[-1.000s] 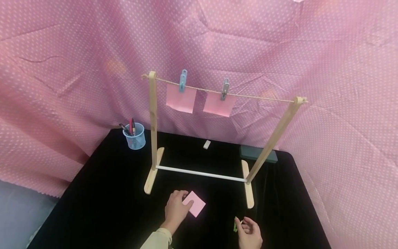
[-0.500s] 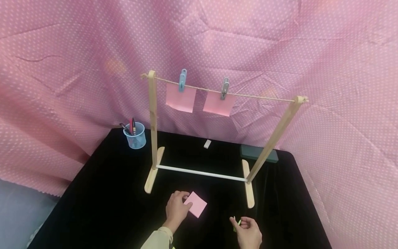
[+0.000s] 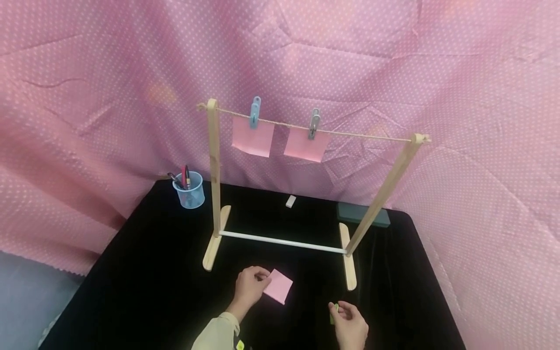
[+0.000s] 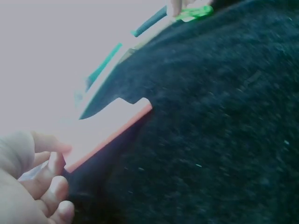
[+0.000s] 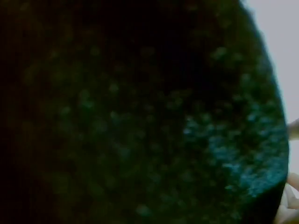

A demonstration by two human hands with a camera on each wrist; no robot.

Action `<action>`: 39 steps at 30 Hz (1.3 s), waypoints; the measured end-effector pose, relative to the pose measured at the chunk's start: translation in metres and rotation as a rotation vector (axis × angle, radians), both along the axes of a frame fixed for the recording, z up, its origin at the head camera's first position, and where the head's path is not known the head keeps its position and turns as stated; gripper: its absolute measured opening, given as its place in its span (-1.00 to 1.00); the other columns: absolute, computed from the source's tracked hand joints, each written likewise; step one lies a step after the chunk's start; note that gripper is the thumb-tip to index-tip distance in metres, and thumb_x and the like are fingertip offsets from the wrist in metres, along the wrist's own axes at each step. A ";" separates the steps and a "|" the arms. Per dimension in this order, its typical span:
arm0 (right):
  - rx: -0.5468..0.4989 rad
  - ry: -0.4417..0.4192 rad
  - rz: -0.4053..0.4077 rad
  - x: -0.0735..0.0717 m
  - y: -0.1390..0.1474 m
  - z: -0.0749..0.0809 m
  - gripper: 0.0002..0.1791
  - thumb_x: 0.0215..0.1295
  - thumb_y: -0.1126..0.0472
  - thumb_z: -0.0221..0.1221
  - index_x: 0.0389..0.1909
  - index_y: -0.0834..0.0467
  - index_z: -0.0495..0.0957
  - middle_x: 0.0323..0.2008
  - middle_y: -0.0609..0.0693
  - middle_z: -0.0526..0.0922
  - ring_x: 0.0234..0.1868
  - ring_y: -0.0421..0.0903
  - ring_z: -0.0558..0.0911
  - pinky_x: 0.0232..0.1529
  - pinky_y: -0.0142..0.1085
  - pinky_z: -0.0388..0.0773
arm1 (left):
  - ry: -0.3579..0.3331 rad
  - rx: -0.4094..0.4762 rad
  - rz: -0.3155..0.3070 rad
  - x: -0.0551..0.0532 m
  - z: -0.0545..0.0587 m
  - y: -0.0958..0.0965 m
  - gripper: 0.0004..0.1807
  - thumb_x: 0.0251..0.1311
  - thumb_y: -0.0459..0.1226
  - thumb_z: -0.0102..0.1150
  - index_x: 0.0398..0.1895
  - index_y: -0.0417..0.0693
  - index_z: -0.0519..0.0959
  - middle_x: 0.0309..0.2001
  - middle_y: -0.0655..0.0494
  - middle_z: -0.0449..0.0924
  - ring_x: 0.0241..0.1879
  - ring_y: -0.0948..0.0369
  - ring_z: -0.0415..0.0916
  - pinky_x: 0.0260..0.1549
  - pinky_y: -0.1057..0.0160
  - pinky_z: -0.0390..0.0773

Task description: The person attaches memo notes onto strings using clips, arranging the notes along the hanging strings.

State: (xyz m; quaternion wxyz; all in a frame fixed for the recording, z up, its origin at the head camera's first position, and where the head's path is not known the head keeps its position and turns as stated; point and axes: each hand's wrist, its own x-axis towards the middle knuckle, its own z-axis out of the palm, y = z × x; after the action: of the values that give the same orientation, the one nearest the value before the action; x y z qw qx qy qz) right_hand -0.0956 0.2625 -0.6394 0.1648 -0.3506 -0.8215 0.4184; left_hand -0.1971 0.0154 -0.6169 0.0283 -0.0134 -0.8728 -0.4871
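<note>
In the head view my left hand (image 3: 250,288) pinches a pink sticky note (image 3: 280,287) at its left side, between thumb and fingers. The left wrist view has the note (image 4: 105,130) tilted above the dark cloth, its far edge bent. To the right, my right hand (image 3: 352,324) holds a small green clothespin (image 3: 332,317) between thumb and fingertips. Part of that clothespin (image 4: 198,13) shows at the top of the left wrist view. Only bits of the right fingers (image 5: 292,184) appear at the right wrist view's edge; the clothespin is out of sight there.
Beyond the hands stands a wooden frame (image 3: 214,160) with a string (image 3: 372,136). Blue (image 3: 255,113) and grey (image 3: 314,124) clothespins hold two pink notes on it. A blue pen cup (image 3: 191,197), a white eraser (image 3: 290,201) and a dark green box (image 3: 363,214) stand farther back.
My left hand has shifted slightly right with the sticky note, which has turned a little. The green clothespin has turned in my right fingers, and the right thumb has changed place.
</note>
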 end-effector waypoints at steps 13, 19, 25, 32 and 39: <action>-0.193 0.012 0.177 0.003 0.011 0.026 -0.57 0.41 0.10 0.22 0.10 0.37 0.60 -0.12 0.24 0.74 -0.32 -0.22 0.64 -0.33 -0.42 0.52 | -0.068 0.235 -0.020 -0.020 0.041 0.006 -0.95 0.10 -0.35 0.45 -0.38 -0.07 0.74 -0.37 0.09 0.72 -0.36 0.25 0.53 -0.28 0.26 0.54; -0.287 0.056 0.311 -0.003 0.023 0.064 -0.55 0.51 0.14 0.12 0.23 0.36 0.51 0.09 0.33 0.66 -0.30 -0.19 0.65 -0.22 -0.40 0.55 | -0.043 0.388 -0.067 -0.035 0.083 0.029 -0.93 0.14 -0.33 0.42 -0.32 -0.13 0.74 -0.32 0.02 0.73 -0.34 0.26 0.54 -0.28 0.30 0.55; -0.264 0.200 0.411 -0.016 0.032 0.121 -0.62 0.52 0.23 0.08 0.23 0.32 0.51 -0.06 0.06 0.73 -0.25 -0.30 0.64 -0.11 -0.43 0.56 | 0.002 0.542 -0.103 -0.046 0.135 0.059 -0.89 0.14 -0.37 0.40 -0.26 -0.19 0.73 -0.27 -0.02 0.72 -0.30 0.29 0.52 -0.20 0.31 0.54; -0.198 0.365 0.475 -0.032 0.042 0.203 -0.65 0.54 0.25 0.04 0.23 0.29 0.51 -0.27 -0.25 0.68 -0.20 -0.33 0.60 -0.04 -0.50 0.51 | 0.049 0.640 -0.127 -0.059 0.187 0.091 -0.86 0.20 -0.35 0.36 -0.19 -0.20 0.71 -0.21 -0.01 0.70 -0.23 0.29 0.54 -0.18 0.36 0.53; -0.151 0.540 0.510 -0.050 0.044 0.276 -0.64 0.55 0.28 0.01 0.24 0.35 0.46 -0.26 -0.27 0.67 -0.27 -0.38 0.55 -0.20 -0.57 0.47 | -0.037 0.870 -0.098 -0.065 0.233 0.123 -0.84 0.24 -0.38 0.32 -0.14 -0.25 0.67 -0.31 0.21 0.57 -0.31 0.31 0.45 -0.32 0.39 0.45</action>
State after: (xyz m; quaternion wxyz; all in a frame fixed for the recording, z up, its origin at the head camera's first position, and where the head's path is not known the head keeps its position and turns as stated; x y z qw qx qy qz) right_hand -0.1459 0.3067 -0.3630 0.2398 -0.0229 -0.7761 0.5828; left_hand -0.2620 0.1385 -0.3840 -0.0076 -0.0329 -0.5849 -0.8104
